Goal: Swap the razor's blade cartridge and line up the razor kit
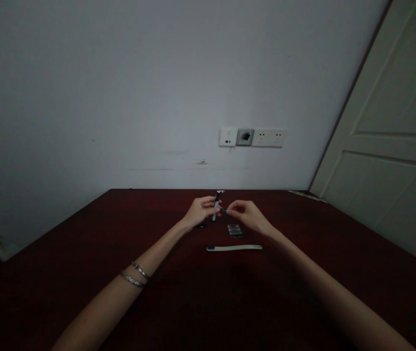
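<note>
My left hand is closed on a watch strap, held upright above the table. The strap is pale with dark edges, and a shiny metal buckle shows at its top end. Close by on the right, my right hand pinches a small dark green object, its tip near the strap and my left fingertips. Its exact kind is too small to make out. Below my hands lie a small clear plastic case and a second pale strap, stretched out sideways with a dark left end.
Under my left hand sits a small dark object, partly hidden. The dark red tabletop reaches back to a pale wall with a row of sockets. A panelled white door stands at the right. A patterned strip lies at the back right edge.
</note>
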Motion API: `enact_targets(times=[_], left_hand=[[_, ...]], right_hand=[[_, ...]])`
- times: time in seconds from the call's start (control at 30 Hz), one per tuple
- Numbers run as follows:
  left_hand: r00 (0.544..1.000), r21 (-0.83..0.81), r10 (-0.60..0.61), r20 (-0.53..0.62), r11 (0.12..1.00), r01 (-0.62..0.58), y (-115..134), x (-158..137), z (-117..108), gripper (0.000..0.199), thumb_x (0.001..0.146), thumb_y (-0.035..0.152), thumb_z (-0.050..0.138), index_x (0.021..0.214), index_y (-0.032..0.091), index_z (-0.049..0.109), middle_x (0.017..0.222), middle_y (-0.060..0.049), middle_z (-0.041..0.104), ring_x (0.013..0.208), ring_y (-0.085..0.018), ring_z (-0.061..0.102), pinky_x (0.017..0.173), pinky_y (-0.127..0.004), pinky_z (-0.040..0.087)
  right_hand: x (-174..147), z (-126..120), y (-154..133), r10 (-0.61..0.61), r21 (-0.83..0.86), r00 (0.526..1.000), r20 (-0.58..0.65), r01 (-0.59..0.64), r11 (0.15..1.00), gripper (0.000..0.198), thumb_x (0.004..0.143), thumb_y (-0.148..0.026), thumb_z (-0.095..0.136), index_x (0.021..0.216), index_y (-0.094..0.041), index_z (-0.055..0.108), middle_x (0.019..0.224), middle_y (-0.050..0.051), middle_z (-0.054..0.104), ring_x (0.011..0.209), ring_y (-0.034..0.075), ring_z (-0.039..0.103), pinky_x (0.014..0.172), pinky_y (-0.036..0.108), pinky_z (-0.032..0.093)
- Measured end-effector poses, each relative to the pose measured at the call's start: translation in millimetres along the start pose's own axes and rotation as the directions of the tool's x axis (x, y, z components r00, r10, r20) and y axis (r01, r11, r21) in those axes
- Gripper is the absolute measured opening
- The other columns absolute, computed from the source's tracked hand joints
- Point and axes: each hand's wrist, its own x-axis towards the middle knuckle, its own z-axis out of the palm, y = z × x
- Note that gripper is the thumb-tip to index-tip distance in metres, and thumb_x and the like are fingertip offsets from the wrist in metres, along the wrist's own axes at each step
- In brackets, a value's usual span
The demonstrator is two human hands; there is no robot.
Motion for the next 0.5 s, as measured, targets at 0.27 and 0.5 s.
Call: enact_targets(times=[0.27,0.5], left_hand=[[1.000,0.016,-0.009,0.020,1.000,0.009,-2.3,0.4,3.1,0.037,0.060,0.020,0.073,0.093,0.009,0.062,0.074,-0.007,0.066,0.064,-0.016,0.064,0.061,-0.027,0.048],[0.999,0.012,-0.049,-0.002,0.999,0.049,0.8,-1.2,3.0,0.037,0.059,0.022,0.074,0.092,0.009,0.062,0.075,-0.008,0.067,0.063,-0.016,0.064,0.058,-0.025,0.048]], right_hand=[[-3.8,4.2,-2.0,0.060,0.065,0.998,0.015,-0.061,0.996,0.019,0.071,-0.032,0.057,0.071,-0.013,0.063,0.074,0.006,0.066,0.070,0.017,0.059,0.065,0.029,0.045],[-4.1,4.5,0.3,-0.019,0.072,1.000,-0.002,0.019,0.997,0.018,0.073,-0.030,0.059,0.081,-0.015,0.066,0.082,0.006,0.067,0.077,0.018,0.061,0.074,0.032,0.046]])
